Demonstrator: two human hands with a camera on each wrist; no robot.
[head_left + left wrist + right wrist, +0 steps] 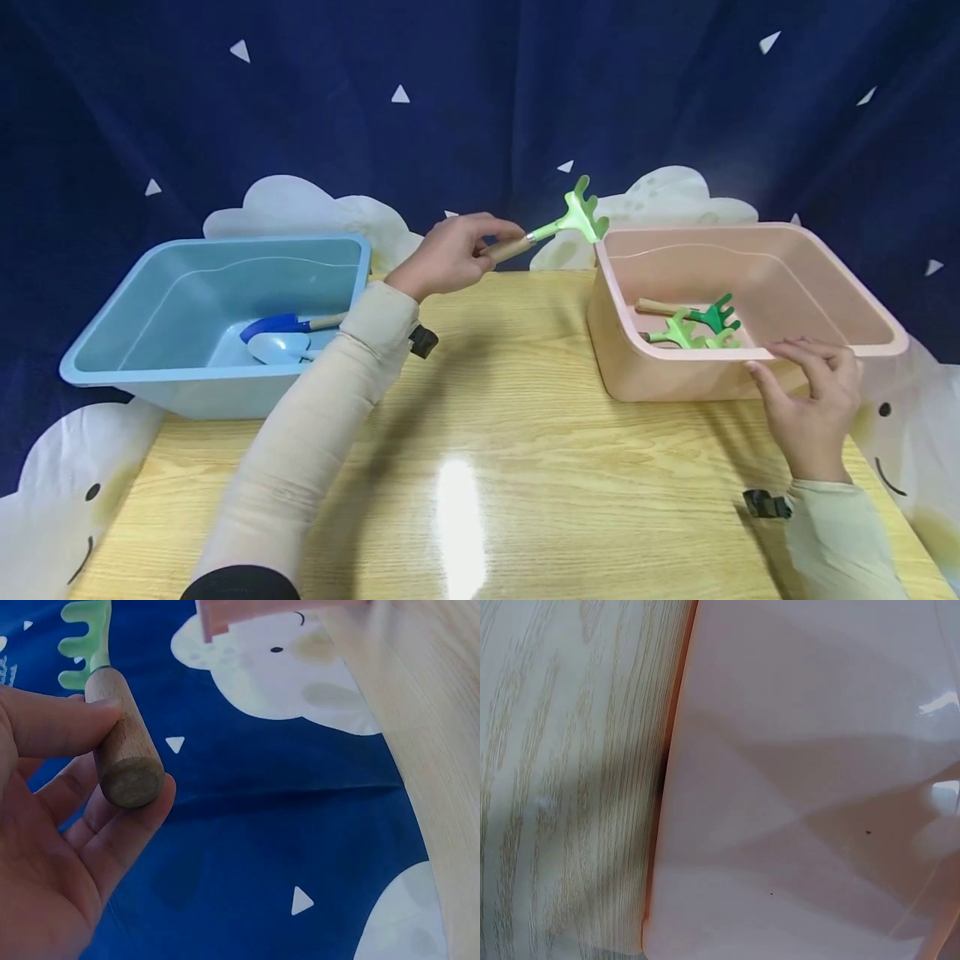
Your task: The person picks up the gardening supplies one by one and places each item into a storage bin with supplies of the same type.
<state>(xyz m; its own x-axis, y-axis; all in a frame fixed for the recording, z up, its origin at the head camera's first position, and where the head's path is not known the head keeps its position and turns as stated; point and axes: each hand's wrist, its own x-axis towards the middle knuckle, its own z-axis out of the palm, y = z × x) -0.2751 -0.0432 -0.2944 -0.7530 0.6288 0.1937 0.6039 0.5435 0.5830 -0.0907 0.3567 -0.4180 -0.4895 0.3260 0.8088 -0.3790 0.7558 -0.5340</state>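
My left hand [459, 254] pinches the wooden handle [508, 249] of a light green hand rake [582, 215], held in the air between the two bins. Its tines point right and up, overlapping the near left corner of the pink bin [675, 377] in the head view. From the left wrist, the handle's round end [133, 786] shows between thumb and fingers. My right hand [816, 408] holds the front rim of the pink bin, fingers over the edge and thumb outside. Inside that bin lie a dark green hand rake [717, 315] and light green rakes [678, 331].
At the left stands a blue bin [217, 392] holding a dark blue trowel [272, 327] and a pale blue trowel [277, 347]. My left forearm crosses its right front corner. Both bins stand on a wooden table [540, 483], with a dark blue patterned cloth [480, 100] behind.
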